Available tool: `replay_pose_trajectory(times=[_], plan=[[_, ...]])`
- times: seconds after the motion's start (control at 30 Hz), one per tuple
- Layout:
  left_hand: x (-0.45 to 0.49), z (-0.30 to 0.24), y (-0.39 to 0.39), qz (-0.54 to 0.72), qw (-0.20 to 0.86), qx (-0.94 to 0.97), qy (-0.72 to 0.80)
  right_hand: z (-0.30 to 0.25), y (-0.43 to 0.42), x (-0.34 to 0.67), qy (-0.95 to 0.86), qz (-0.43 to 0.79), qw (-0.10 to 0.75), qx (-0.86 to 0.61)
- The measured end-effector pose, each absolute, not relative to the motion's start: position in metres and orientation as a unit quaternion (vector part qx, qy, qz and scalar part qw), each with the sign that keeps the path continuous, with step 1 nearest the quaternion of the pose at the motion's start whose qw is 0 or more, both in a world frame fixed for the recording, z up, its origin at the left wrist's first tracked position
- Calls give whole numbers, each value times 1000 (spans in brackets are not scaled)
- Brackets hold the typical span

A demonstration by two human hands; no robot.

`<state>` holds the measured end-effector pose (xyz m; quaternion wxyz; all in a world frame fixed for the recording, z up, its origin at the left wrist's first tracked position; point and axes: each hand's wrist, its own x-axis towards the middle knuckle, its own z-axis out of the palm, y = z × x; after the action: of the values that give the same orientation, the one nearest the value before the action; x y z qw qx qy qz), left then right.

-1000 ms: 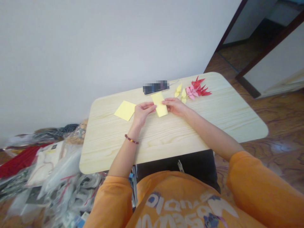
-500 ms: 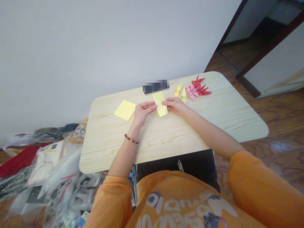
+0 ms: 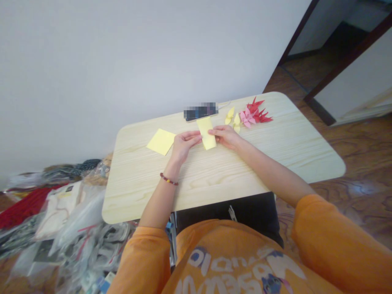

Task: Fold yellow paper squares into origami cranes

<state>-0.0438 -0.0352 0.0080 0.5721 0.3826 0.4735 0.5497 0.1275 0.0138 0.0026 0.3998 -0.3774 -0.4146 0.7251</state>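
Note:
Between my two hands is a folded yellow sheet of paper [image 3: 207, 136], a narrow rectangle held above the table. Its left edge is pinched by my left hand [image 3: 185, 143], fingers closed on the paper. My right hand [image 3: 226, 135] grips the right edge, thumb lying on the front face and fingers partly hidden behind. To the left of my left hand, a square yellow sheet [image 3: 161, 141] lies flat on the table. Just beyond my right hand are two small folded yellow paper pieces [image 3: 237, 122], with a pink paper flower [image 3: 248, 117] beside them.
Red folded paper pieces [image 3: 262, 115] lie at the back right of the light wooden table [image 3: 220, 175]. A phone [image 3: 200, 112] with a blurred screen leans near the wall. Plastic bags [image 3: 82, 216] and clothes cover the floor on the left; a doorway stands at right.

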Motion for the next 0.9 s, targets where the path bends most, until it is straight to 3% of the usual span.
replay_pose_trajectory(times=[0.67, 0.9], plan=[[-45, 7, -34, 538, 587, 371, 479, -2, 15, 127, -432, 711, 395, -390], [-44, 9, -33, 598, 502, 368, 504, -2, 13, 125, -497, 683, 359, -398]])
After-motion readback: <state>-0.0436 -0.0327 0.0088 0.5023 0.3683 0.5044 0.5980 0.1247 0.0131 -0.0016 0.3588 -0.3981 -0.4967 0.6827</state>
